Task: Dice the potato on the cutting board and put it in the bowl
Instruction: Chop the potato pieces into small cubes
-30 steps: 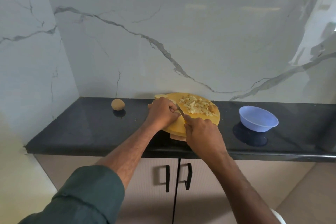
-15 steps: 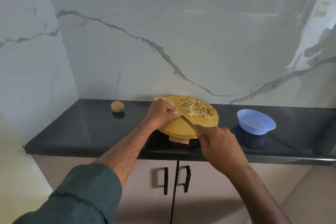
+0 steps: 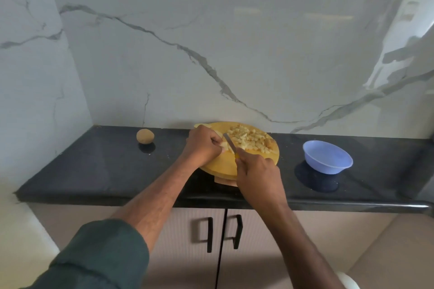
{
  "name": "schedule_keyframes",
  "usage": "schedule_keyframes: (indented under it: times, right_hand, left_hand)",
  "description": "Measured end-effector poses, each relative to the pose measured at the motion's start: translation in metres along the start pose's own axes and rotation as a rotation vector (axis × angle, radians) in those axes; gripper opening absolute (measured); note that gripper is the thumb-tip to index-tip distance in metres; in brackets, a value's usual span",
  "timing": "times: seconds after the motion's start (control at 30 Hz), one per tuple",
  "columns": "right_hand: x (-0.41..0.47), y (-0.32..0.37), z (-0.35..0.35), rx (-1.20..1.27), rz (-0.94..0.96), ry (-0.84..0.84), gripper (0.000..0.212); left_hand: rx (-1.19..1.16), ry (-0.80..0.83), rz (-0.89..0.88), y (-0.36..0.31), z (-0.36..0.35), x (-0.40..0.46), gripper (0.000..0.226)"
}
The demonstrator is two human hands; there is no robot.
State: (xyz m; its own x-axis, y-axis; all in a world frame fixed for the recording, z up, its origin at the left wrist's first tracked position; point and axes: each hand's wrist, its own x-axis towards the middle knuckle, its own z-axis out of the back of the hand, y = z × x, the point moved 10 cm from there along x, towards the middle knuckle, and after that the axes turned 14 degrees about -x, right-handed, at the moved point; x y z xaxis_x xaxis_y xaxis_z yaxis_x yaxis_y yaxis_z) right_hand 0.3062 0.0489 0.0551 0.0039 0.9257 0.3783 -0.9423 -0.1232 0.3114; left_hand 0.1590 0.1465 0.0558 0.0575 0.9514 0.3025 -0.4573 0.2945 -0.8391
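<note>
A round yellow cutting board (image 3: 223,165) lies on the black counter, with a heap of diced potato (image 3: 250,139) on its far right part. My left hand (image 3: 203,146) holds a pale potato piece (image 3: 224,145) down on the board's left side with curled fingers. My right hand (image 3: 257,172) grips a knife (image 3: 230,144) by its yellow handle; the blade lies against the held piece. The blue bowl (image 3: 327,157) stands to the right of the board with nothing in it.
A whole unpeeled potato (image 3: 145,136) sits on the counter (image 3: 94,171) to the left of the board. Marble walls close the back and left side. Below the counter's front edge are two cabinet doors with black handles (image 3: 223,232).
My right hand moved the knife back in toward the held potato piece after drawing away toward the front edge. The left hand stayed in place on the piece.
</note>
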Motion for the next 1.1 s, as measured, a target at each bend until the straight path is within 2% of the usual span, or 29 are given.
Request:
schedule_keyframes:
  times: [0.57, 0.83, 1.1]
  right_hand:
    - [0.003, 0.010, -0.002, -0.018, -0.012, -0.044, 0.041]
    - [0.008, 0.016, -0.003, -0.077, 0.001, -0.021, 0.039]
    - [0.007, 0.017, -0.008, -0.063, 0.013, 0.030, 0.033]
  left_hand:
    - [-0.034, -0.029, 0.043, -0.001, 0.003, -0.002, 0.023]
    - [-0.028, -0.032, 0.040, -0.002, 0.003, -0.002, 0.017]
    - [-0.056, -0.028, 0.069, 0.002, 0.004, -0.001, 0.019]
